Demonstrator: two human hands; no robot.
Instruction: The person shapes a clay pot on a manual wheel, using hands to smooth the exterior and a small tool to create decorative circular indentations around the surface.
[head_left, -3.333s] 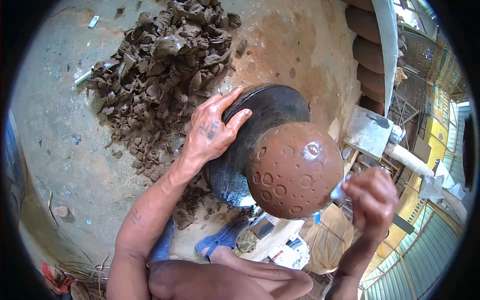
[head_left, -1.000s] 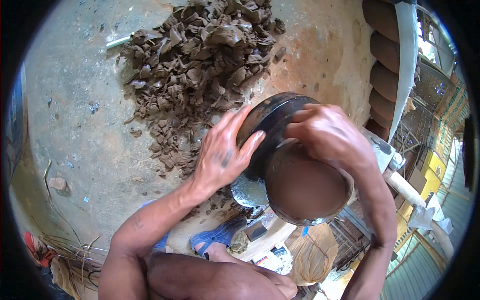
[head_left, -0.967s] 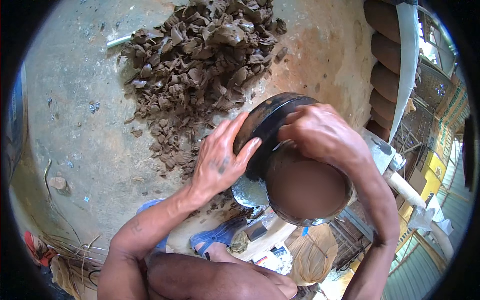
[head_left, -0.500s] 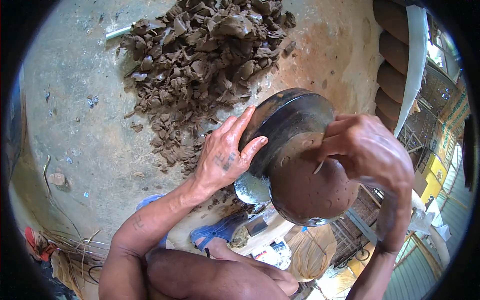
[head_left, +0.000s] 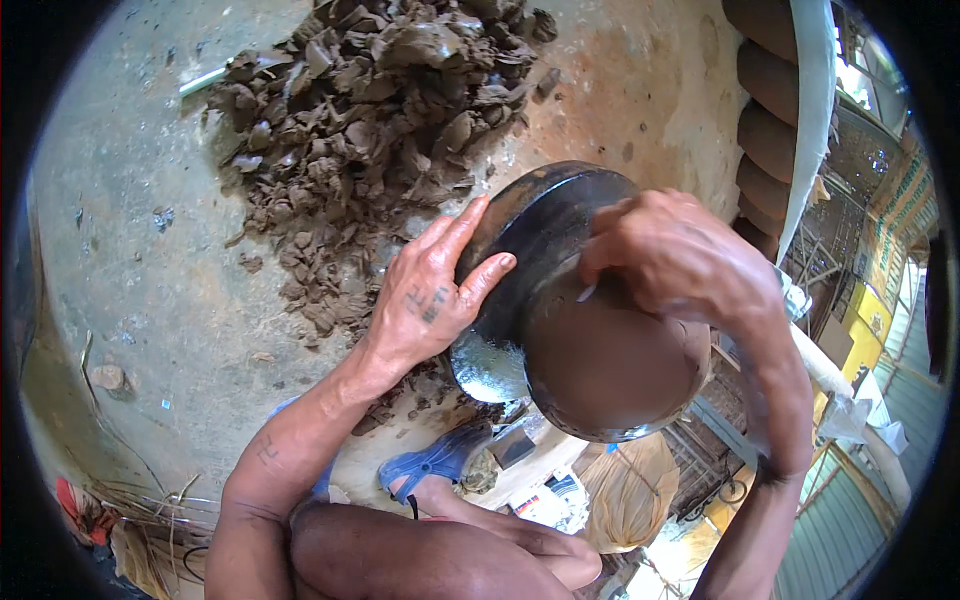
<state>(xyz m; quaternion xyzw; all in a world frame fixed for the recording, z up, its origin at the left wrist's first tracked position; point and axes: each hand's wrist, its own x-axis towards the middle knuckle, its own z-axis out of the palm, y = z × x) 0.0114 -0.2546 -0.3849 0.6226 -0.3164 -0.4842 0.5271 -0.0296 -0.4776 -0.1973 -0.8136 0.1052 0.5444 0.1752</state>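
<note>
A smooth brown clay dome (head_left: 610,365) sits against a dark, glossy round base (head_left: 545,225) right of the middle. My left hand (head_left: 430,285) rests on the near left side of that base, fingers stretched along it and thumb apart. Over the dome, my right hand (head_left: 690,255) is closed on a thin pale tool (head_left: 587,293), whose tip shows by the edge between clay and base. The rest of the tool is hidden in the fingers. The dome's surface looks blurred.
A heap of broken clay pieces (head_left: 370,130) lies on the floor beyond my left hand, with a pale green stick (head_left: 205,80) beside it. Stacked brown rounded forms (head_left: 768,125) stand at the far right. Below are a blue shoe (head_left: 430,460) and a tan bundle (head_left: 630,490).
The view has shifted slightly. My right hand has moved left and farther away across the dome, toward the base. The small dents seen earlier on the clay are now blurred.
</note>
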